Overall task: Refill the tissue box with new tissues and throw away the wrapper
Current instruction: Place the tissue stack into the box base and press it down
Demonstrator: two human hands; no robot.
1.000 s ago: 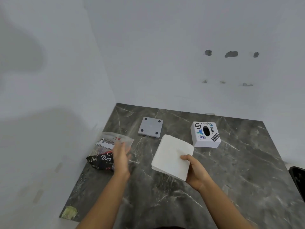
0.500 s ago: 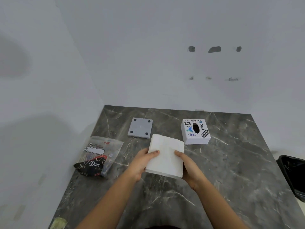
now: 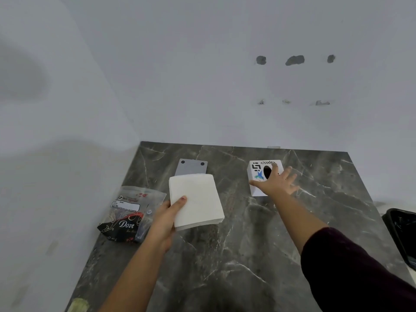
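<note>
Marble-patterned dark grey stone makes up the table (image 3: pixel 225 266), which fills the lower half of the view and meets a pale wall at its far edge. A yellowish scrap (image 3: pixel 77 305) lies at the table's near left corner. Both forearms reach in from the near edge; the right one wears a dark maroon sleeve (image 3: pixel 351 271).

Toward the left edge lies the wrapper (image 3: pixel 132 215), a clear and black plastic pack printed "Dove", flat on the stone with no hand on it. Just to its right the left hand (image 3: pixel 165 219) grips the stack of tissues (image 3: pixel 195 200) by the stack's near left corner, thumb on top and the other fingers hidden beneath. The white stack appears to be held above the stone and covers the near part of a grey square plate (image 3: pixel 191 167) with dark dots at its far corners.

Off the table's right edge, the rim of a black bin (image 3: pixel 400 230) shows.

Farther back and right of centre stands the tissue box (image 3: pixel 258 174), white with stickers and a dark oval slot in its top. The right hand (image 3: pixel 278 182) is spread over the box, fingers splayed and loose, thumb at the box's near left edge; it holds nothing, and whether it presses on the box I cannot tell.
</note>
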